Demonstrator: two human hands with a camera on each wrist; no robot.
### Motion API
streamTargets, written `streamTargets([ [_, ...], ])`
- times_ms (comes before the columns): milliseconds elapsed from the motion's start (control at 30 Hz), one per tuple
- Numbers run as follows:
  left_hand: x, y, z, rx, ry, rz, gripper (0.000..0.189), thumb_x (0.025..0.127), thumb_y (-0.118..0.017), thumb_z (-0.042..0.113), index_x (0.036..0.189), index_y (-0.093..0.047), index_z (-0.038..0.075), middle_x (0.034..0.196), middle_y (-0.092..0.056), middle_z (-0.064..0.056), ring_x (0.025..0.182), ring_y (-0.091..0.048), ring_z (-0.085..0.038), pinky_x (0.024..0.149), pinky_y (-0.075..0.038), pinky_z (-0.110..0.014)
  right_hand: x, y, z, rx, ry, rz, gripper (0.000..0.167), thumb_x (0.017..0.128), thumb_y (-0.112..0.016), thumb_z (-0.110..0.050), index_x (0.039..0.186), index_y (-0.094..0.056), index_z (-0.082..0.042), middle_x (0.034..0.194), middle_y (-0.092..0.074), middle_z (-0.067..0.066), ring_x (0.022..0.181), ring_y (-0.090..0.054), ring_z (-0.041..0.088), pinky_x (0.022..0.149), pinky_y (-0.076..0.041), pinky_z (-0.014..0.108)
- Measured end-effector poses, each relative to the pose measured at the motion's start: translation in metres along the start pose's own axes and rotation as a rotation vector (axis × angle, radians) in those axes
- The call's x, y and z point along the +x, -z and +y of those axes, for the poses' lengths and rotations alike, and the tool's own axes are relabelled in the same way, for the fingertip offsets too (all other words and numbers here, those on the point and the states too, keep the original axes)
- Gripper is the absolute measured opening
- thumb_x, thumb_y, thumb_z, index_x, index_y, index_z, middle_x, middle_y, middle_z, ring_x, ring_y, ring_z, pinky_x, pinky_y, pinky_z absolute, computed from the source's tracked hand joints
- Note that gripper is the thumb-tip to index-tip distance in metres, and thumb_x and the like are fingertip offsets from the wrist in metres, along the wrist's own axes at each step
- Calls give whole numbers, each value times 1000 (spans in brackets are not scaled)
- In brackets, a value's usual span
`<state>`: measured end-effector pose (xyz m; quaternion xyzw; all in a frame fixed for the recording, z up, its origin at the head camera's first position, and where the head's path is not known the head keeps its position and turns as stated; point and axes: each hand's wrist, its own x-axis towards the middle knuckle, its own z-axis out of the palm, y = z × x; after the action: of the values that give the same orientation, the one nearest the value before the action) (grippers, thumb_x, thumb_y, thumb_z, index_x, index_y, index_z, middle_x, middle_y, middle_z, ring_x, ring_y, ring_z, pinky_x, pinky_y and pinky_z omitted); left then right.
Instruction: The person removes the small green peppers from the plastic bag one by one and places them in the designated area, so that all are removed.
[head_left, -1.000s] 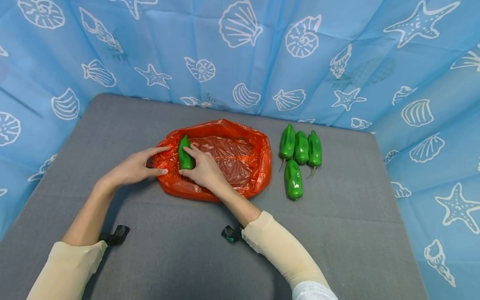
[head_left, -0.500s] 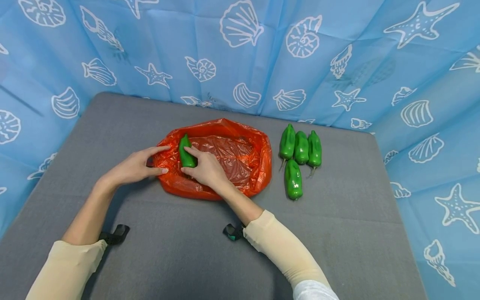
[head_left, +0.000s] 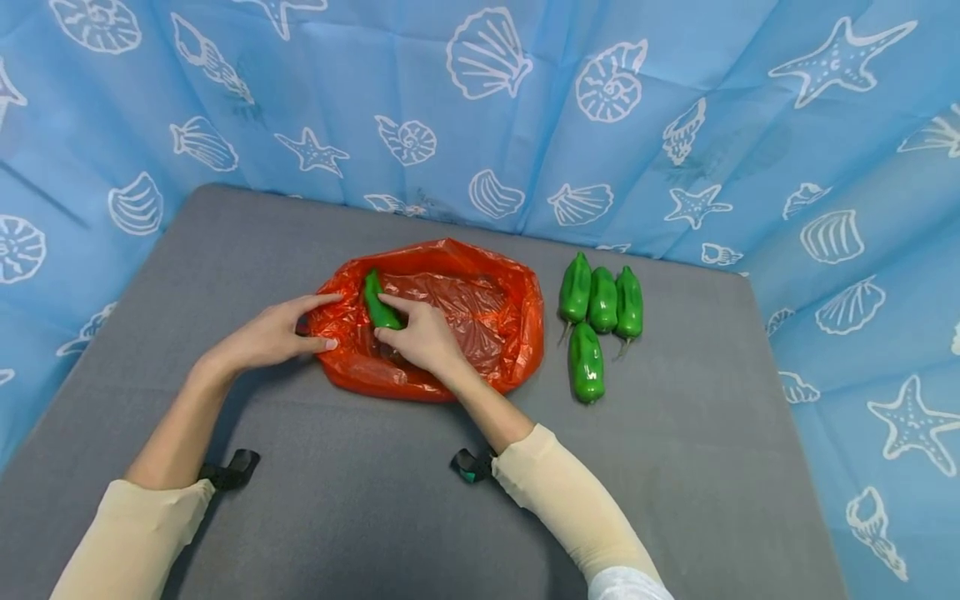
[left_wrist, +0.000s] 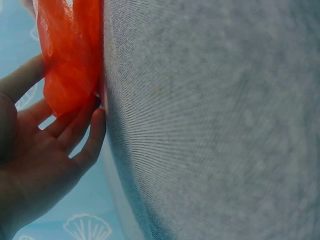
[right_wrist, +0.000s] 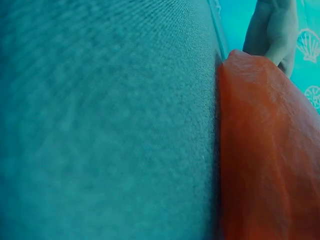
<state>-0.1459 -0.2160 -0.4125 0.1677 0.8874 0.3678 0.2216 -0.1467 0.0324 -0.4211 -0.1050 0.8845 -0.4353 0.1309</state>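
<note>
An orange-red plastic bag (head_left: 521, 317) lies spread with its mouth open upward. My left hand (head_left: 273, 335) holds its left end, thumb and index finger apart over the rim. The left wrist view shows the fingers of this hand (left_wrist: 55, 145) curved about the end of the bag (left_wrist: 75, 55). Within the bag's left part, my right hand (head_left: 426, 335) pinches a green pepper (head_left: 377, 300) between thumb and index finger. The pepper leans, its tip toward the back. In the right wrist view, the bag's side (right_wrist: 275, 150) hides the right hand and the pepper.
Several green peppers (head_left: 602, 300) lie right of the bag, three in a row and one (head_left: 587, 363) in front of them. All stand on a grey cloth-covered table (head_left: 697, 433). A blue curtain (head_left: 420, 75) with white shells hangs behind.
The right hand has shifted slightly right with the pepper, whose lower end has swung right, so it tilts more. The left hand stays in place. The view has shifted slightly.
</note>
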Motion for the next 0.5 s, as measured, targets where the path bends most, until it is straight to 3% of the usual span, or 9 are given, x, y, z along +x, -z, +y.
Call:
streamTargets([
  [233, 1, 1, -1, -11, -4, -8, 70, 97, -66, 25, 156, -32, 9, 156, -27, -28, 138, -32, -47, 108, -29, -65, -5, 5, 3, 136, -32, 14, 52, 89, -71, -16, 139, -60, -25, 79, -66, 3, 53, -58, 16, 47, -45, 25],
  [400, 2, 1, -2, -14, -9, -2, 70, 97, -67, 27, 155, -32, 9, 156, -28, -28, 138, -32, -47, 108, -29, -65, -7, 10, 5, 147, -36, 37, 51, 87, -71, -16, 136, -63, -28, 76, -63, 3, 52, -50, 11, 48, -42, 26],
  [500, 1, 1, -2, -14, -1, 0, 70, 97, -67, 26, 155, -33, 9, 156, -28, -29, 139, -31, -47, 108, -28, -65, -9, 13, 6, 148, -25, 58, 51, 86, -71, -15, 134, -65, -29, 84, -64, 3, 55, -48, 10, 50, -41, 25],
])
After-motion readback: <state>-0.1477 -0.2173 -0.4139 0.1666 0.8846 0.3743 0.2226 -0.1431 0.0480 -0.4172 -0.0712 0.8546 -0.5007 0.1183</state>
